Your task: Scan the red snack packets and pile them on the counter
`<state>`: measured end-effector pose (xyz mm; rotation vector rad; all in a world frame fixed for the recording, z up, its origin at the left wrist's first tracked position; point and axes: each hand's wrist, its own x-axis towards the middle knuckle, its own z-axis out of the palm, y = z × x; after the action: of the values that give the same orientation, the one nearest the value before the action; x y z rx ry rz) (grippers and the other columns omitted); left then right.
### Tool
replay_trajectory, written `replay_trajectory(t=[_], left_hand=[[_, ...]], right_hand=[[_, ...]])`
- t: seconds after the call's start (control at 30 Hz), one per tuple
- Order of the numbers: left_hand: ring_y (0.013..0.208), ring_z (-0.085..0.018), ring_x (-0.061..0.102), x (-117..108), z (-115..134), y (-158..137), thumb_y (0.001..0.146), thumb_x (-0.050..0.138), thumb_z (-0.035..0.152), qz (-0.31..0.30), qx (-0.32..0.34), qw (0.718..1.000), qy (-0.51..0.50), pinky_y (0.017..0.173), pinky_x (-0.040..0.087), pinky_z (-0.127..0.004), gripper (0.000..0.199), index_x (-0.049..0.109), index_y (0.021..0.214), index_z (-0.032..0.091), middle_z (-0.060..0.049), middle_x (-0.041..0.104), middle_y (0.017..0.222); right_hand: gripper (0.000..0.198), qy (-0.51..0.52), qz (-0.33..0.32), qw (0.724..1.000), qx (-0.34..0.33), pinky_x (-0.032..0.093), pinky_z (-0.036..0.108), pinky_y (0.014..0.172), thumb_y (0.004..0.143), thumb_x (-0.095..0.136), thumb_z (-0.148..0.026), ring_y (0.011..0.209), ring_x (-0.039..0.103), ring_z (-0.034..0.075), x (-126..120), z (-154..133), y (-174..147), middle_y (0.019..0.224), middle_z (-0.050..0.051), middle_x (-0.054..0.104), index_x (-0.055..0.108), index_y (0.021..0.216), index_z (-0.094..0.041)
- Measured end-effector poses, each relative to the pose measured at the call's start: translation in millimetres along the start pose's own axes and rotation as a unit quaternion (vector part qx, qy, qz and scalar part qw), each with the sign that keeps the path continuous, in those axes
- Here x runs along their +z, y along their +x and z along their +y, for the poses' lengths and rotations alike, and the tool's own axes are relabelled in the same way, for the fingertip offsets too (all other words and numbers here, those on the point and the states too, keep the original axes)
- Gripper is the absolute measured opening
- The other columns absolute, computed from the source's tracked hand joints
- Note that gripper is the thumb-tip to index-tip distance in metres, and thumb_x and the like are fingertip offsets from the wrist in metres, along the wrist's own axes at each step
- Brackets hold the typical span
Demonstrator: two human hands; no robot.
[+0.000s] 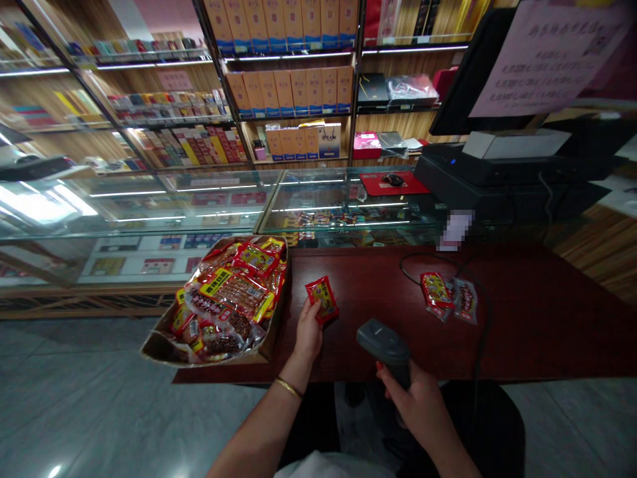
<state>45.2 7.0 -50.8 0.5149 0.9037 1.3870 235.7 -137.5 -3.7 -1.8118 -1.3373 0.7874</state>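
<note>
My left hand (309, 330) is closed on the lower left edge of a small red and yellow snack packet (323, 297), held over the dark red wooden table (368, 285). In my right hand (415, 397) is a dark grey barcode scanner (385, 342), its handle wrapped by my fingers and its head pointing left toward the packet. To the left stands an open cardboard box (271, 345), heaped with red and yellow snack packets (233, 292). Farther right on the table lie another red packet (436, 291) and a clear-edged dark packet (464, 299), side by side.
A black cable (480, 345) runs across the table's right part. Behind the table is a glass display counter (328, 192) with a mouse (393, 180) on a red mat (418, 184). A monitor (462, 66) and black register (497, 186) stand at the right, before stocked shelves (288, 56).
</note>
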Motion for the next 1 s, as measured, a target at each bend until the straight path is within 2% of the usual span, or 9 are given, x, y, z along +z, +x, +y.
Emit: replay_trajectory(t=[0.13,0.23,0.47,0.57,0.63,0.73,0.83,0.9,1.0], left_hand=[[0.088,-0.021,0.073,5,-3,1,0.075,0.069,0.034,0.035,0.003,0.999,0.036,0.083,0.058,-0.036,0.045,0.067,0.115,0.014,-0.008,0.076,0.101],[0.078,-0.019,0.072,26,-14,0,0.074,0.07,0.031,-0.02,-0.033,0.996,0.085,0.076,0.059,-0.034,0.043,0.067,0.114,0.015,-0.006,0.076,0.097],[0.081,-0.02,0.072,149,-69,22,0.072,0.071,0.021,-0.207,-0.149,0.96,0.112,0.084,0.059,-0.038,0.033,0.068,0.103,0.011,-0.013,0.075,0.094],[0.082,-0.021,0.072,191,-83,39,0.072,0.073,0.017,-0.224,-0.156,0.95,0.149,0.088,0.057,-0.042,0.032,0.069,0.103,0.01,-0.014,0.075,0.091],[0.084,-0.021,0.071,199,-85,43,0.073,0.072,0.014,-0.213,-0.134,0.951,0.182,0.093,0.055,-0.044,0.03,0.071,0.103,0.011,-0.013,0.075,0.091],[0.094,-0.022,0.07,174,-69,31,0.073,0.071,0.009,-0.189,-0.078,0.954,0.22,0.102,0.05,-0.043,0.024,0.075,0.096,0.014,-0.012,0.076,0.097],[0.102,-0.023,0.069,121,-25,0,0.077,0.068,0.012,-0.192,0.033,0.94,0.28,0.104,0.049,-0.039,0.024,0.078,0.098,0.019,-0.01,0.076,0.107],[0.104,-0.023,0.069,81,18,-24,0.086,0.061,0.018,-0.199,0.167,0.888,0.379,0.1,0.051,-0.038,0.03,0.076,0.111,0.023,-0.008,0.076,0.114],[0.104,-0.025,0.069,22,92,-53,0.091,0.056,0.023,-0.082,0.316,0.787,0.523,0.099,0.052,-0.039,0.03,0.075,0.114,0.024,-0.008,0.076,0.113]], right_hand=[[0.045,0.026,0.011,1.0,0.013,0.055,0.031,0.058,0.084,0.059,-0.062,0.055,0.071,0.024,-8,-4,0,0.06,0.005,0.073,0.074,0.088,-0.02],[0.047,0.052,0.035,0.998,0.027,0.055,0.031,0.062,0.084,0.059,-0.064,0.058,0.072,0.024,-20,0,-1,0.063,0.006,0.074,0.073,0.086,-0.019],[0.053,0.102,0.114,0.983,0.099,0.056,0.03,0.061,0.08,0.063,-0.07,0.068,0.075,0.025,-46,26,-11,0.073,0.01,0.079,0.074,0.084,-0.018],[0.051,0.106,0.147,0.978,0.103,0.056,0.029,0.056,0.078,0.065,-0.069,0.069,0.076,0.027,-52,27,-14,0.076,0.011,0.08,0.074,0.082,-0.019],[0.051,0.111,0.151,0.977,0.104,0.055,0.029,0.054,0.077,0.066,-0.069,0.068,0.076,0.027,-53,25,-15,0.076,0.011,0.08,0.074,0.083,-0.019],[0.052,0.112,0.121,0.98,0.116,0.055,0.029,0.054,0.078,0.063,-0.07,0.064,0.075,0.026,-50,24,-15,0.072,0.01,0.079,0.074,0.081,-0.02],[0.053,0.08,0.088,0.985,0.125,0.056,0.031,0.059,0.075,0.063,-0.072,0.065,0.075,0.027,-41,27,-11,0.068,0.009,0.078,0.074,0.078,-0.021],[0.053,0.054,0.064,0.989,0.121,0.057,0.033,0.062,0.071,0.065,-0.072,0.069,0.076,0.029,-32,28,-5,0.07,0.009,0.079,0.075,0.079,-0.021],[0.048,0.043,0.027,0.995,0.089,0.057,0.034,0.065,0.071,0.066,-0.067,0.071,0.077,0.029,-15,25,3,0.072,0.008,0.079,0.076,0.081,-0.021]])
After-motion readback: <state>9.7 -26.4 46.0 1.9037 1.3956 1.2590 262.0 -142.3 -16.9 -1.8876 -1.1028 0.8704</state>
